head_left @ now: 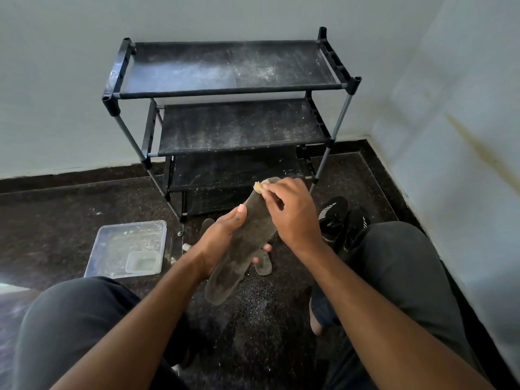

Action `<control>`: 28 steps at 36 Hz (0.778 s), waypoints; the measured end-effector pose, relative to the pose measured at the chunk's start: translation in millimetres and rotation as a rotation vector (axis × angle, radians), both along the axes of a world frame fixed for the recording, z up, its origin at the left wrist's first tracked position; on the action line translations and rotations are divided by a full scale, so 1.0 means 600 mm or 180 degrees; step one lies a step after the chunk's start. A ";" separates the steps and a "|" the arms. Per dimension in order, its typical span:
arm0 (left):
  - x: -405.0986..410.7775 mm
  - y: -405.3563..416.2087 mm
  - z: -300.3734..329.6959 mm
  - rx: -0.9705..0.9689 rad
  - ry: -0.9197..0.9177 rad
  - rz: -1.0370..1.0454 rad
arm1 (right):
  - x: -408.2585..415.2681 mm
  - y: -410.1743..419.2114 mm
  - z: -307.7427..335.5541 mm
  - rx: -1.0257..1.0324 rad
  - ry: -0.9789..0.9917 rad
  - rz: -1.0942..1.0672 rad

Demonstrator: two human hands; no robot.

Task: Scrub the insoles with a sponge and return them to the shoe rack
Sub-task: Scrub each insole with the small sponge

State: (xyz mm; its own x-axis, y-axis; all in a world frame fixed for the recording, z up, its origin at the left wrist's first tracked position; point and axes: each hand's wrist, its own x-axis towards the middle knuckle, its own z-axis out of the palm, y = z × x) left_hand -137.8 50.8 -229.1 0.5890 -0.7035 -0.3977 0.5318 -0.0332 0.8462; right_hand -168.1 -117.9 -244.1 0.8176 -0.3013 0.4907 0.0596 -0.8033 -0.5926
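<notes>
Left hand (222, 237) fingers wrapped round insole (239, 249), steadying it tilted; right hand (289, 212) fingers pinching sponge (258, 186) against its far tip, scrubbing.

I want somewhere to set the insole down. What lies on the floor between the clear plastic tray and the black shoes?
In the head view, between the tray and the black shoes lies a second insole, partly hidden behind the held insole and left hand.

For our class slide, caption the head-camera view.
Left hand holds an insole while right hand scrubs its tip with a sponge, before a dusty shoe rack.
</notes>
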 end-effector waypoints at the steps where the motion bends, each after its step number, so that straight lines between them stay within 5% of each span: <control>1: -0.001 0.000 0.001 0.0013 -0.0010 0.0029 | 0.001 -0.004 0.000 0.0069 0.0021 -0.0104; 5: -0.006 -0.002 0.008 0.0049 -0.0016 0.0038 | 0.004 -0.022 -0.006 0.0314 0.0186 -0.0660; 11: -0.002 0.001 0.009 0.0127 -0.0148 0.0063 | 0.000 -0.001 -0.001 -0.0050 0.0127 -0.0085; 16: -0.007 -0.001 0.015 0.0082 -0.0068 0.0103 | 0.005 -0.026 -0.006 0.0448 0.0207 -0.0687; 22: 0.000 0.000 0.010 0.0116 -0.0101 0.0133 | -0.004 0.006 0.000 -0.0041 0.0155 -0.0066; 28: 0.004 0.002 0.004 0.0127 -0.0198 0.0167 | 0.001 -0.021 0.011 0.0533 0.0112 -0.0567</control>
State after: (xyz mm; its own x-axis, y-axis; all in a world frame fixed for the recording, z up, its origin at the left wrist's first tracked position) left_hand -135.1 52.0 -226.7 0.6491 -0.6553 -0.3864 0.4802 -0.0411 0.8762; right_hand -167.5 -130.5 -237.5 0.7600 -0.5168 0.3940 -0.0971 -0.6898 -0.7174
